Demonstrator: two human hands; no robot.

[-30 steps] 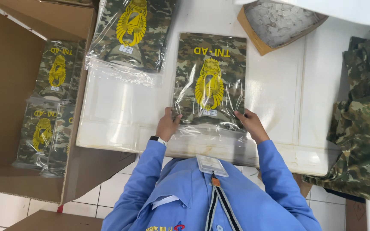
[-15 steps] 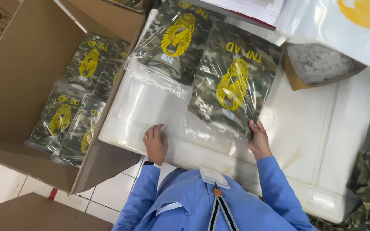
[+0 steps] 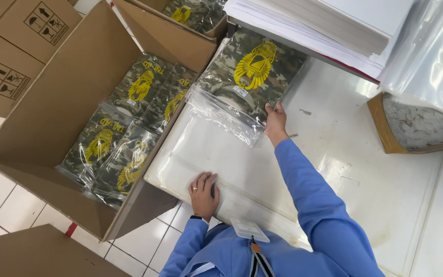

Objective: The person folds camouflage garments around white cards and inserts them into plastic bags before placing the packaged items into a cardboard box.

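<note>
While the left hand (image 3: 203, 194) lies flat, fingers together and holding nothing, on the stack of clear plastic bags (image 3: 216, 159) at the table's (image 3: 385, 195) near edge, seemingly to keep the slippery sheets from sliding, the right hand (image 3: 275, 122) reaches out, fingers curled on the edge of a bagged camouflage garment (image 3: 247, 77) resting on the table's far-left corner. Beside it, the open cardboard box (image 3: 67, 102) holds similar packed garments (image 3: 124, 133) laid flat in rows.

I see bright, even overhead light; glare on the clear plastic bag (image 3: 224, 115); soft shadows; slightly stretched edges.
</note>
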